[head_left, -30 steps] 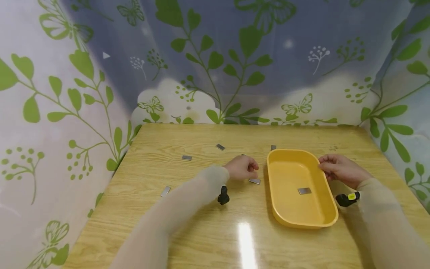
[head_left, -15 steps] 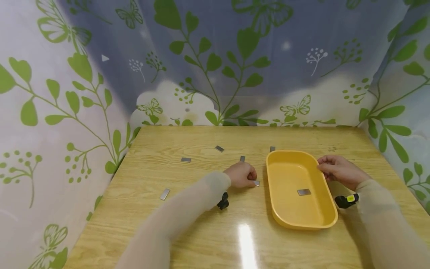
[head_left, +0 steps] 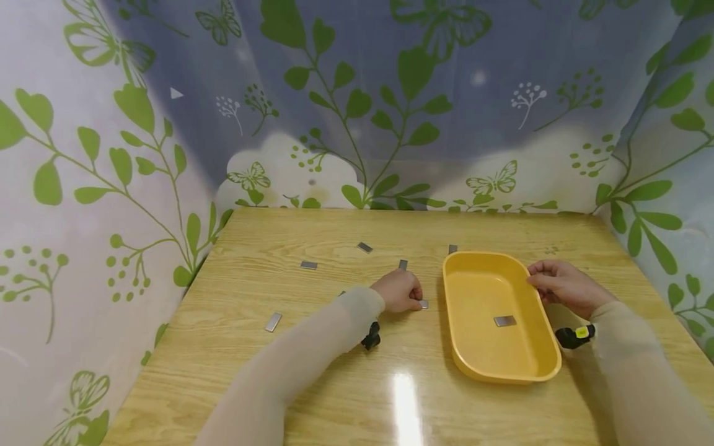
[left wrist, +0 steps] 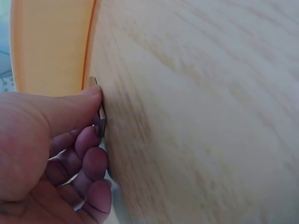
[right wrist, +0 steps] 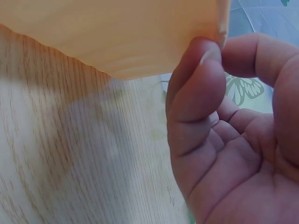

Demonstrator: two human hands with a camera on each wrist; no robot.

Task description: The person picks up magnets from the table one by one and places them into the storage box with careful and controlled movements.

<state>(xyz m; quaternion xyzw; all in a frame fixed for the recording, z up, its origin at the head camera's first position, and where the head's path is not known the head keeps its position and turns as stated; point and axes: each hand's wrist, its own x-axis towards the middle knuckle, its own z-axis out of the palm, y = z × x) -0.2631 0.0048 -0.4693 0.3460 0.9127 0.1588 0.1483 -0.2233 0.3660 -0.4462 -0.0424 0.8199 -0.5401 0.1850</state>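
My left hand [head_left: 397,291] is on the table just left of the yellow tray [head_left: 458,347], its thumb and fingers pinching a small flat grey rectangular piece [head_left: 424,305]. In the left wrist view this piece [left wrist: 102,126] shows as a thin edge between thumb and fingertips, close against the wood. With thumb and fingers, my right hand [head_left: 570,286] grips the tray's right rim; the right wrist view shows that rim [right wrist: 223,23] held between them. Inside the tray lies one similar grey piece [head_left: 505,321].
More grey pieces are scattered on the wooden table [head_left: 334,384]: one [head_left: 403,264] beyond my left hand, one [head_left: 453,249] behind the tray, others [head_left: 365,247] farther left. Leaf-patterned curtains [head_left: 357,124] enclose the back and sides.
My left hand has come down slightly toward me and taken the grey piece left of the tray between thumb and fingers. The right hand and the tray have stayed in place.
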